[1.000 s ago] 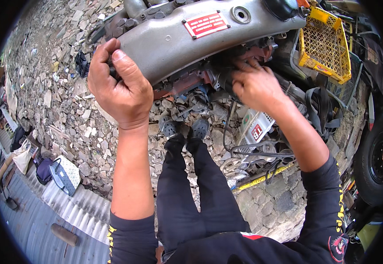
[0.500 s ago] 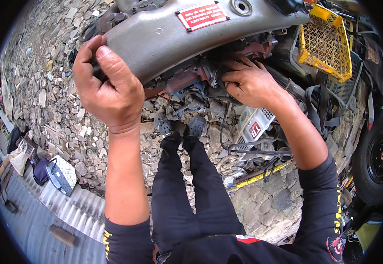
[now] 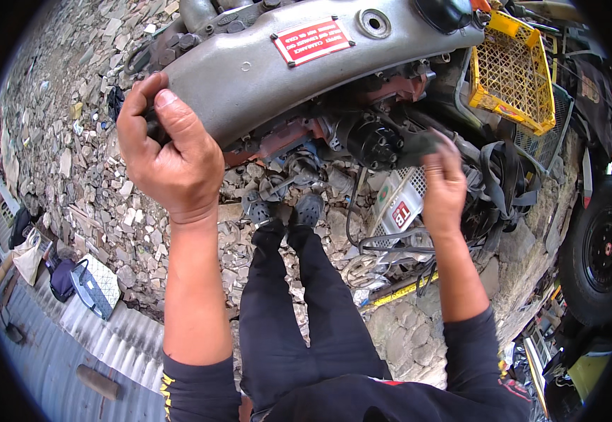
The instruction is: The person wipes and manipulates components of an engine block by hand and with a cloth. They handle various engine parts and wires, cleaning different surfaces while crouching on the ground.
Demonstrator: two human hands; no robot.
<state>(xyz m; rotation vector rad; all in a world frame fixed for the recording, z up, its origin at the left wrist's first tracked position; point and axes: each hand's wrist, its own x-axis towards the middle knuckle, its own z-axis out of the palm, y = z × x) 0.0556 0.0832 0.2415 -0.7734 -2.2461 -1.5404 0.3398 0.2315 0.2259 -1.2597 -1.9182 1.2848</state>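
Observation:
A grey metal valve cover (image 3: 236,84) with a red label lies across an engine in front of me. My left hand (image 3: 172,155) is closed at the cover's left end, thumb on the near side, the fingers curled and partly hidden. Below the cover's right half sits a round black part (image 3: 375,143) with several recesses in its face. To the right of that, my right hand (image 3: 445,183) is closed around a dark piece (image 3: 416,148), smeared by motion, whose kind I cannot make out. Reddish engine metal (image 3: 288,135) shows under the cover.
A yellow plastic crate (image 3: 513,70) stands at the far right, beside black straps (image 3: 499,179). Below my right hand lies a white basket (image 3: 403,204). Rubble (image 3: 109,204) covers the ground. A tyre (image 3: 601,250) is at the right edge, corrugated sheeting (image 3: 60,352) at lower left.
My right hand has come away from the engine, to the right and toward me, with the dark piece. The round black part now shows. My left hand stays at the cover's end.

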